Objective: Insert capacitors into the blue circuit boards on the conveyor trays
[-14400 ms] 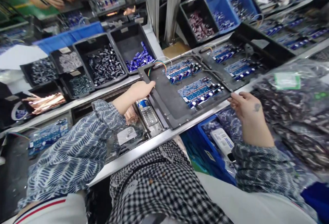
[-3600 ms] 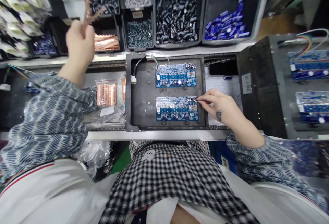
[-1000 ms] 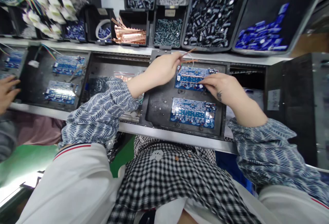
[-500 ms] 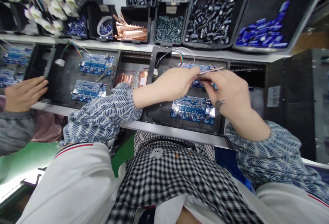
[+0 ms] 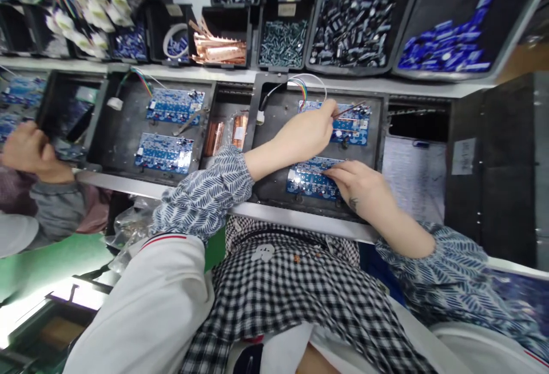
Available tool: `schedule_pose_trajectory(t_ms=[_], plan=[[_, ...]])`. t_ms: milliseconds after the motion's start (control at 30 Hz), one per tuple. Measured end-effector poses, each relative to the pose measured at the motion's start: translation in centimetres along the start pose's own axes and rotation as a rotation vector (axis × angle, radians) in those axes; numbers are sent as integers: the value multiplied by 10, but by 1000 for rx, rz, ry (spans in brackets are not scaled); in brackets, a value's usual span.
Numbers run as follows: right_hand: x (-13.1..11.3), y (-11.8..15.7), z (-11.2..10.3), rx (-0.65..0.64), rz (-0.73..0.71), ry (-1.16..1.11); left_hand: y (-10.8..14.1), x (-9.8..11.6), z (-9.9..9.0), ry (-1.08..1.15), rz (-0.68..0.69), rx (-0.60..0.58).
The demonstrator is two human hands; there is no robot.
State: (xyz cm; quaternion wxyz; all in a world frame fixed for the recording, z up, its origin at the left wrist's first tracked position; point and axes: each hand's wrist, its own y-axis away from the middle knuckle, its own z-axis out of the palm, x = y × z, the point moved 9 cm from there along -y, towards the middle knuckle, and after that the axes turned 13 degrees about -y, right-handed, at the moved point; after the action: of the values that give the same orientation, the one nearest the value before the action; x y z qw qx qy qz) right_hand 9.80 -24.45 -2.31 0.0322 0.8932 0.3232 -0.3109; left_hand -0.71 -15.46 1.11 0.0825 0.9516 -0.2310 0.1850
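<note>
My left hand [image 5: 311, 128] is closed on a thin copper-coloured strip [image 5: 351, 110], which sticks out to the right over the upper blue circuit board [image 5: 362, 128]. My right hand [image 5: 369, 191] pinches its fingertips together at the lower circuit board [image 5: 311, 185]; whatever is between them is too small to make out. Both boards lie in a black tray [image 5: 274, 182] before me. A white connector [image 5: 260, 116] with coloured wires [image 5: 303, 89] leads to the upper board.
Behind the tray stand bins of copper strips [image 5: 221, 48], small dark green parts [image 5: 283, 42], black capacitors [image 5: 355, 19] and blue capacitors [image 5: 446, 48]. Left is another tray [image 5: 115, 145] with two boards. A co-worker's hand [image 5: 30, 148] is further left. A paper sheet [image 5: 414, 174] lies right.
My right hand has moved down and away from my left hand, from the upper board to the lower one. My left hand still holds the strip. The co-worker's hand has drawn back and curled.
</note>
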Motion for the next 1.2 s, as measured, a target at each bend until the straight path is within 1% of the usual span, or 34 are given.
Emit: schedule_pose_trajectory(t_ms=[100,233,333,433,600,700,833,900,967,1033,1100,1133,1167,1200], plan=[[5,5,-6,32,4,-10,-3,12,9,53,48,-22],[11,10,-10,45,18,-32,-5,12,14,51,67,-38],[12,11,-9,13,21,-26,-3,6,7,9,62,-29],[12,10,-9,-4,16,-17,4,-1,-5,-57,53,-26],[5,11,-13,63,-68,23,25,-13,-25,-184,33,-40],[4,12,-11,64,-81,74,36,-22,-28,-260,5,-83],[4,11,-6,10,-69,127,44,-25,-26,-386,-2,-131],[-1,9,-8,18,-60,157,48,-19,-22,-451,23,-149],[-12,6,-19,94,-53,172,54,-4,-14,-477,93,-162],[-24,6,-36,204,-56,119,59,18,-5,-439,218,-175],[-30,10,-50,282,-51,24,58,39,2,-356,361,-208],[-29,12,-55,301,-37,-16,53,46,4,-303,423,-233],[-25,15,-59,310,-19,-39,44,49,3,-255,456,-244],[-20,19,-61,310,-3,-48,29,46,-2,-223,444,-232]])
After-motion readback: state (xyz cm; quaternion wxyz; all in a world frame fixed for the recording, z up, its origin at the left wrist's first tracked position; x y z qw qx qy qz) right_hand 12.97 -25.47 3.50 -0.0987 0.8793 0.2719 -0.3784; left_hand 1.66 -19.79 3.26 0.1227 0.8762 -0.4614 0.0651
